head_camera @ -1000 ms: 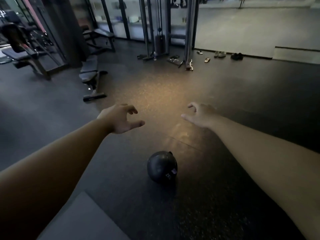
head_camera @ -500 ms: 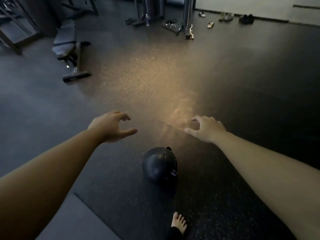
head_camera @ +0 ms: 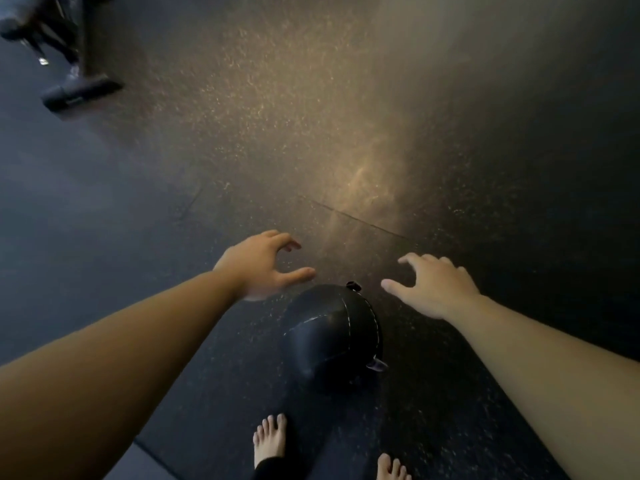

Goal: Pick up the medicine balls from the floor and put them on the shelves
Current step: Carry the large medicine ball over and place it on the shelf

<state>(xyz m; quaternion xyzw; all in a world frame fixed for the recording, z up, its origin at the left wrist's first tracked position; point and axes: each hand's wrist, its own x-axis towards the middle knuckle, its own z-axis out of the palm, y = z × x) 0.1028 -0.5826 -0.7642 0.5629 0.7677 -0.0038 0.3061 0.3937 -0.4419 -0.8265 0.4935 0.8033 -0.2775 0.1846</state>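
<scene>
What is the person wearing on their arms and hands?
Nothing that shows. The left hand and right hand are bare: no gloves, and no rings that I can make out. The left forearm and right forearm are bare too, with no sleeves, watch or bands in view.

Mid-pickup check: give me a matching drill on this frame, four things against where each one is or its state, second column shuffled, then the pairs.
Things
1. ball
2. left hand
3. right hand
4. bench

Place or state
a. open, spread to the right of the ball
b. far top left of the view
c. on the floor, just ahead of the bare feet
d. open, spread to the left of the ball

Pairs: 1-c, 2-d, 3-a, 4-b
</scene>
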